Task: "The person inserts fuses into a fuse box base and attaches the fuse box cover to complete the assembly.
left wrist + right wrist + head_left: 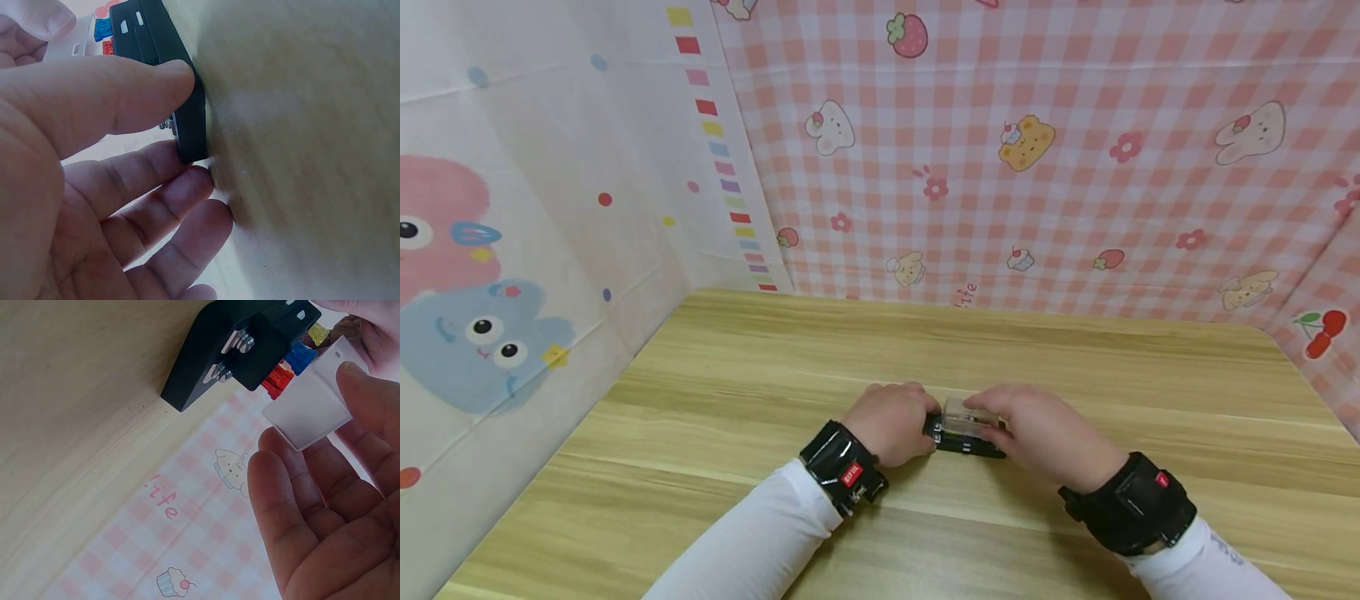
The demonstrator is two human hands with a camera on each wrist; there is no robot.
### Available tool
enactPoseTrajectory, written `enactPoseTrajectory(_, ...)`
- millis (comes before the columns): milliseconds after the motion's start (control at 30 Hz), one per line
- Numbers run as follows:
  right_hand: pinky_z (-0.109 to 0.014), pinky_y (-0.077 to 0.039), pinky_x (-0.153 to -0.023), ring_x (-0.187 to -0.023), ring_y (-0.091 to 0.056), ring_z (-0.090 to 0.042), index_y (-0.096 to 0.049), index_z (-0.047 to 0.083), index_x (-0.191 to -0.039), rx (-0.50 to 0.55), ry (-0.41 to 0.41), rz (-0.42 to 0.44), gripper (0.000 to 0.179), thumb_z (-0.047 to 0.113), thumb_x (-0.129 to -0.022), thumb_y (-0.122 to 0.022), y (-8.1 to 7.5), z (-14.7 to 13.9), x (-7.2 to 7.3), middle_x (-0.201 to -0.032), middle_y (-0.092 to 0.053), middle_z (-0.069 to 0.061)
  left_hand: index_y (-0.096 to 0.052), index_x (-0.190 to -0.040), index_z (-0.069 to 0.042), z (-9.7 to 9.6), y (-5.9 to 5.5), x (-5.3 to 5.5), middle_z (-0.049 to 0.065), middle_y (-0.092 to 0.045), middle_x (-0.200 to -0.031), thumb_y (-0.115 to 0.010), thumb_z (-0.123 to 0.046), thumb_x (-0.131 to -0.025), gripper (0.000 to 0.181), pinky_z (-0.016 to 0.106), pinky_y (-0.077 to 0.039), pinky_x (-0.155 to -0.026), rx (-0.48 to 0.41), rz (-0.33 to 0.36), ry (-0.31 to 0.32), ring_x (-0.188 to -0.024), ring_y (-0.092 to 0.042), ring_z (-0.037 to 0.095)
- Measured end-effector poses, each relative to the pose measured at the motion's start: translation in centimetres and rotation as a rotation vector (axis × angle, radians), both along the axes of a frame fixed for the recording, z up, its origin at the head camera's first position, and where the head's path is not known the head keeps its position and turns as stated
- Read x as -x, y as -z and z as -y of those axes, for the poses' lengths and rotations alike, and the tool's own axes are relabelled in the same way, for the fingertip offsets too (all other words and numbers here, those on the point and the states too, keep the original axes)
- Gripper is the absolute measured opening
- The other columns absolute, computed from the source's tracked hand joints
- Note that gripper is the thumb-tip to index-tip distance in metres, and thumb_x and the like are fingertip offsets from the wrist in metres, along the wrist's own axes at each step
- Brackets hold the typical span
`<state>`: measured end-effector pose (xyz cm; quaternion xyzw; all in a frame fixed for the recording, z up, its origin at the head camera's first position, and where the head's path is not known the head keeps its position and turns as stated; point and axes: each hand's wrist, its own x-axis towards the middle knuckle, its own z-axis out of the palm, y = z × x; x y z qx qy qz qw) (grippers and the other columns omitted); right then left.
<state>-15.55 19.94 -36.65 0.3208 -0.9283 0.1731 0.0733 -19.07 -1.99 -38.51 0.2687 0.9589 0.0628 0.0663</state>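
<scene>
A black block-like base (967,447) lies on the table between both hands. My left hand (891,423) grips its left end, with the thumb on one side and fingers at the other in the left wrist view. Screws (245,344) with metal plates stick out of the base in the right wrist view. Red (278,381), blue (302,357) and yellow (319,334) parts stand on it. My right hand (1048,433) pinches a clear plastic cover (306,415) between thumb and fingers. That cover sits close over the coloured parts and partly hides them.
The wood-grain table (775,358) runs back to a pink checked cloth (1075,75). A white cloth with cartoon figures (625,125) hangs along its left side. Black wrist straps (842,467) are worn over white sleeves (752,533).
</scene>
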Motion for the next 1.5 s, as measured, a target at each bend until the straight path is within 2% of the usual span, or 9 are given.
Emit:
enactPoseTrajectory(200, -0.040, -0.061, -0.088, -0.104, -0.074, -0.017, -0.078, 0.014, -0.119, 0.014, -0.016, 0.017, 0.031, 0.005, -0.089, -0.082, 0.24, 0.14, 0.10, -0.113, -0.079, 0.002, -0.077, -0.123, -0.021, -0.01, -0.03, -0.02, -0.007, -0.069, -0.107, -0.083, -0.037, -0.089, 0.038, 0.039, -0.048, -0.087, 0.001, -0.005, 0.007, -0.082, -0.058, 0.011)
enactPoseTrajectory(533, -0.042, -0.060, -0.092, -0.108, -0.074, -0.020, -0.078, 0.013, -0.119, -0.011, -0.017, 0.018, 0.031, 0.006, -0.089, -0.082, 0.39, 0.30, 0.14, -0.115, -0.078, 0.001, -0.077, -0.124, -0.021, 0.04, 0.02, -0.02, -0.006, -0.070, -0.111, -0.084, -0.037, -0.088, 0.039, 0.041, -0.049, -0.090, -0.007, -0.005, 0.005, -0.086, -0.060, 0.011)
enactPoseTrajectory(767, -0.041, -0.060, -0.092, -0.108, -0.074, -0.020, -0.078, 0.012, -0.120, -0.016, -0.027, 0.011, 0.030, 0.007, -0.090, -0.081, 0.57, 0.29, 0.15, -0.115, -0.078, 0.000, -0.077, -0.121, -0.022, 0.08, 0.03, -0.01, -0.007, -0.069, -0.105, -0.083, -0.036, -0.087, 0.038, 0.038, -0.049, -0.086, -0.007, -0.017, 0.011, -0.083, -0.059, 0.010)
enactPoseTrajectory(1500, -0.042, -0.060, -0.094, -0.111, -0.073, -0.021, -0.078, 0.012, -0.121, -0.026, -0.013, 0.035, 0.032, 0.007, -0.090, -0.082, 0.80, 0.33, 0.21, -0.117, -0.078, 0.000, -0.078, -0.120, -0.022, 0.09, 0.07, 0.00, -0.008, -0.069, -0.105, -0.083, -0.036, -0.087, 0.036, 0.038, -0.049, -0.085, -0.010, -0.016, 0.012, -0.085, -0.060, 0.010)
